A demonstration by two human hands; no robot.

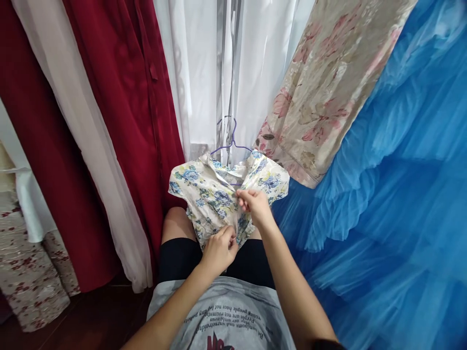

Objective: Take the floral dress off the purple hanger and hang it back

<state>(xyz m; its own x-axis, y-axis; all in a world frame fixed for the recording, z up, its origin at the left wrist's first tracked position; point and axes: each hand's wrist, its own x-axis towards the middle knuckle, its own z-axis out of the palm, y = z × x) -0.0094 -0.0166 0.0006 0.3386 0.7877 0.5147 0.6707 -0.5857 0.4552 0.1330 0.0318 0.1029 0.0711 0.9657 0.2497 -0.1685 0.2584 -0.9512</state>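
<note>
A white blouse with blue and yellow flowers [219, 194] lies over my lap and knees, its shoulders on a thin purple hanger [232, 141]. Near the bottom of the neckline, my right hand [251, 201] pinches the blouse's front edge between thumb and fingers. Lower down, my left hand [221, 248] is closed on the fabric of the front, close to my shorts. The lower part of the blouse is bunched and partly hidden behind my left hand.
Dark red cloth [120, 97] and a pale sheer strip [83, 112] hang on the left. White curtains [197, 68] hang ahead. To the right are a beige floral garment [324, 92] and a large blue tulle dress [408, 209]. Dark floor [98, 316] shows at lower left.
</note>
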